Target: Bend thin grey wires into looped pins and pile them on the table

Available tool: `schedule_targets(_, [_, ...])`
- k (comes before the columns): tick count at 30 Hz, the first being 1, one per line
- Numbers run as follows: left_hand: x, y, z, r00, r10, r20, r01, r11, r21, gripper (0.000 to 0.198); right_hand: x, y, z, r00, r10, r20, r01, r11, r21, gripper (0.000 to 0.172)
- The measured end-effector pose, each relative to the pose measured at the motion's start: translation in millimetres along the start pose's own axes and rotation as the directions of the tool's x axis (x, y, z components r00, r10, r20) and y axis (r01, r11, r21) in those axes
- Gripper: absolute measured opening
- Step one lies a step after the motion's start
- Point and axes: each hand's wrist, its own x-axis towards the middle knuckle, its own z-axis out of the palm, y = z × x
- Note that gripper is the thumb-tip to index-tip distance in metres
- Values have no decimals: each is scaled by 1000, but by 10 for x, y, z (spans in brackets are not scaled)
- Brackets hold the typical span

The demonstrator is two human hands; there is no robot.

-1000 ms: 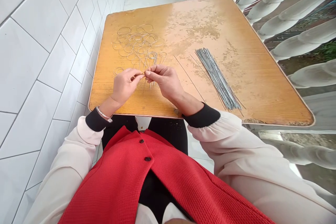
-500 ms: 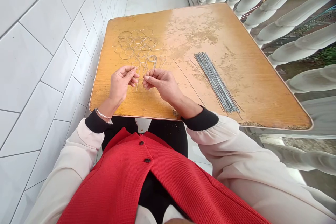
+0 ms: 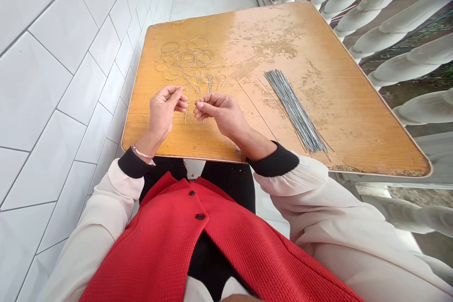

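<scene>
My left hand (image 3: 164,109) is closed in a pinch above the left front part of the table, its thumb and forefinger pressed on a thin wire. Facing it, my right hand (image 3: 222,112) pinches what looks like the same wire, of which only a faint short stretch shows between the fingertips. Just beyond both hands lies a loose tangle of looped wires (image 3: 191,60). A bundle of straight grey wires (image 3: 296,111) rests to the right of my right hand, and a single straight wire (image 3: 256,109) lies between them.
The wooden table (image 3: 361,127) has a worn, peeling surface and rounded corners. A white tiled wall (image 3: 53,85) runs close along the left. White balusters (image 3: 399,66) stand along the right side.
The fingertips of my two hands have drawn very slightly apart, both still pinching. The view has shifted a little; the wires on the table lie as before.
</scene>
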Motion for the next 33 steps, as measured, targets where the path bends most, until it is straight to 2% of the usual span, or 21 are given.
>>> schedule_targets(4, [-46,7,-37,999,-9,49,11,999,-31,22,3,-7,-2,1000,12,-4,-12,1000,25,25])
schedule_targets(12, [-98,-25,-87,983,-124,134,141,981,-130,15,7,16,-9,1000,5,-10,-5,1000,20,28])
schedule_targets(21, [-66,-103,-1,995,-84,59,93,982,-166,20,-5,31,0,1000,-5,21,5,1000,23,35])
schedule_targets(26, [-104,-75,10,995,-64,71,76,980,-182,19,-6,18,-14,1000,-15,3,15,1000,13,32])
schedule_targets(33, [-101,-98,-6,987,-49,155,62,994,-85,25,12,30,-3,996,-66,-61,64,998,-22,22])
